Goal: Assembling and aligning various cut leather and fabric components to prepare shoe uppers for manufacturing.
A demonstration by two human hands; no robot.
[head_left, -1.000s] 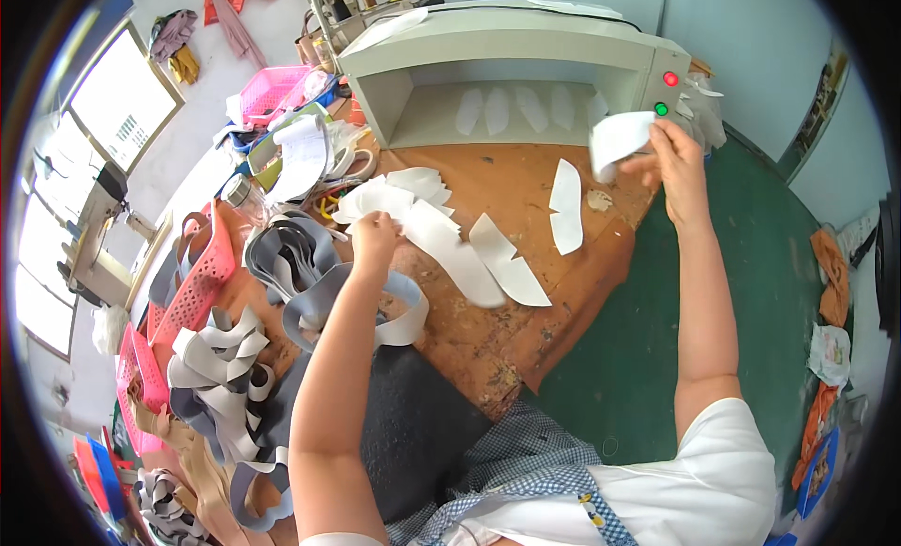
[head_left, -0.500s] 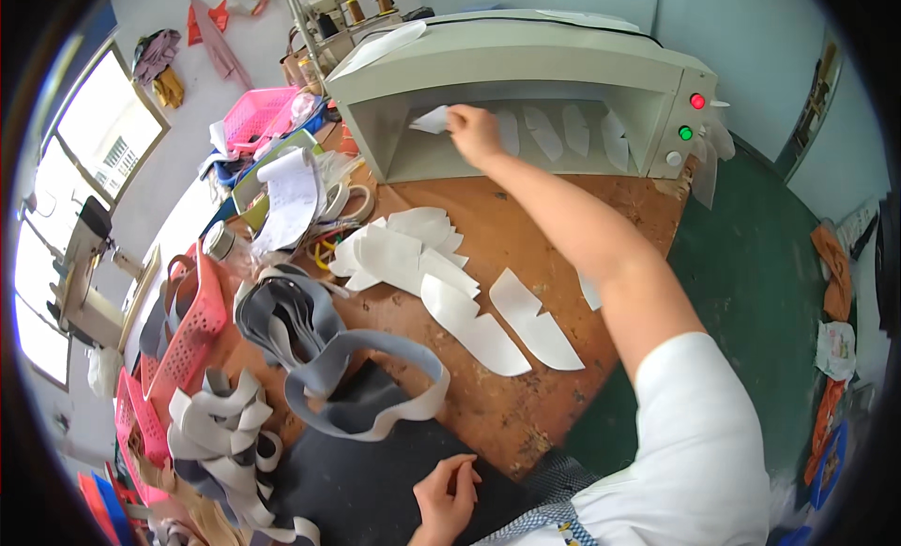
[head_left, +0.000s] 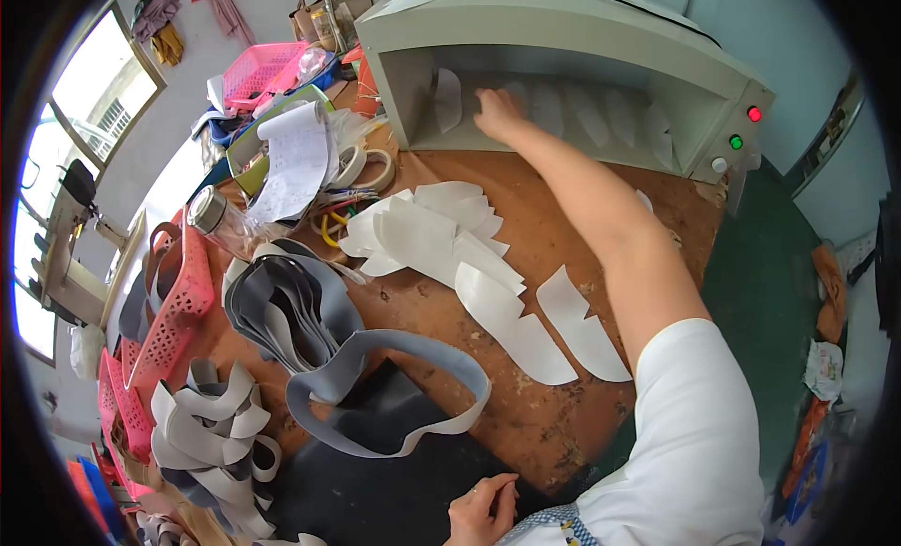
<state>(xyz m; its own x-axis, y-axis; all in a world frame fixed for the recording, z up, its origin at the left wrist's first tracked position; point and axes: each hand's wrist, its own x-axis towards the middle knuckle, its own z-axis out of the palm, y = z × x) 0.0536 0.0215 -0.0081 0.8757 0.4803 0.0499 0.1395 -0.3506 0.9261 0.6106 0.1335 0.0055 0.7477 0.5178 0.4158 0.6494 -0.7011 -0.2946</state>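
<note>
My right hand reaches into the open front of a pale grey metal machine, its fingers curled in with nothing visible in them. Just left of it is a white cut piece, apart from the fingers. Further right inside, several similar pieces are spaced in a row. My left hand is loosely closed beside the black mat at the near edge, and no thing shows in it. On the brown table lie a heap of white pieces and two notched pieces closer to me.
Coiled grey straps and a looped strap lie left of centre. Behind them are a glass jar, tape rolls and a paper sheet. Pink baskets line the left side. Lit red and green buttons sit on the machine's right.
The white piece that my right hand held is now inside the machine, out of my fingers. That hand has shifted slightly right of it. The whole view has turned and shifted a little.
</note>
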